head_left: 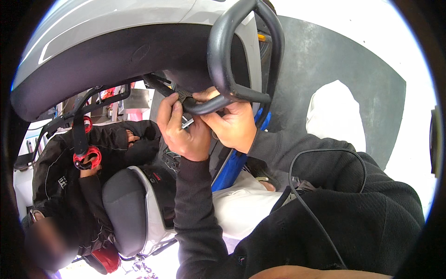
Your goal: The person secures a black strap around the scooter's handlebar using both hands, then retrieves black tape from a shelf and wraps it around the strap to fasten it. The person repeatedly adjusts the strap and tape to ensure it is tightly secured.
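Observation:
A thick black tubular bar (pixel 223 56) loops down beside the seat and bends left between my hands. A dark, textured strip (pixel 184 96) lies against the tube near its left end. My left hand (pixel 185 135) is closed, its thumb and fingertips pinching at this strip from the left. From the right, my right hand (pixel 234 126) reaches round the tube, its fingers behind and partly hidden by it and its thumb below. Both hands are close together, nearly touching under the bar.
A long black scooter seat (pixel 130 56) with grey-white bodywork (pixel 111 18) spans the upper left. Another person in a dark jacket (pixel 51 162) crouches at the left, a hand near a red ring-shaped part (pixel 88 157). A second seat (pixel 123 209) stands below; a dark mat (pixel 371 93) lies right.

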A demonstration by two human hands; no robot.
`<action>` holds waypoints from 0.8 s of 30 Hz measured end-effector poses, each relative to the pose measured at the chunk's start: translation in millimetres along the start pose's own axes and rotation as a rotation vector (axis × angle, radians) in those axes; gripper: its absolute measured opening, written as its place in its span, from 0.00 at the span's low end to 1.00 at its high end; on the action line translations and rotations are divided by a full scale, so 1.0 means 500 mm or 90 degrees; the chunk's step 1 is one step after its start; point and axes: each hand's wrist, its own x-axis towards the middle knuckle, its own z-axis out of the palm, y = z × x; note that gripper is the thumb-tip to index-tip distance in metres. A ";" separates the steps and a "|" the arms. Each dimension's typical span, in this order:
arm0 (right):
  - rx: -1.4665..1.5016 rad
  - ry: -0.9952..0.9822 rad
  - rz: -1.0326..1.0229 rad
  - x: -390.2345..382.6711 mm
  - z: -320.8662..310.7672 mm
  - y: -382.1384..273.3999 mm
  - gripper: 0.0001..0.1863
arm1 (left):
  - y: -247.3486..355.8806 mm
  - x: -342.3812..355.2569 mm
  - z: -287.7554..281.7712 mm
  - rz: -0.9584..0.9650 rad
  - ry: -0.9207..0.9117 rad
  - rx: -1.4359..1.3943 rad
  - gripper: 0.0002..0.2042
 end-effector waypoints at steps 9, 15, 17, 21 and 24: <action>0.015 -0.001 0.035 0.002 0.003 -0.001 0.11 | -0.016 0.007 0.003 0.042 0.017 0.013 0.26; -0.029 0.011 0.042 -0.012 0.004 -0.007 0.14 | -0.043 0.004 0.007 0.079 0.026 -0.024 0.24; 0.028 0.005 0.117 -0.019 0.008 -0.017 0.16 | -0.043 0.003 0.004 0.073 0.022 -0.034 0.24; 0.026 -0.030 0.121 -0.014 0.012 -0.034 0.19 | -0.039 0.003 -0.004 0.062 0.007 -0.040 0.22; 0.113 -0.063 0.091 0.007 0.014 -0.029 0.20 | -0.040 0.006 -0.006 0.057 0.003 -0.061 0.22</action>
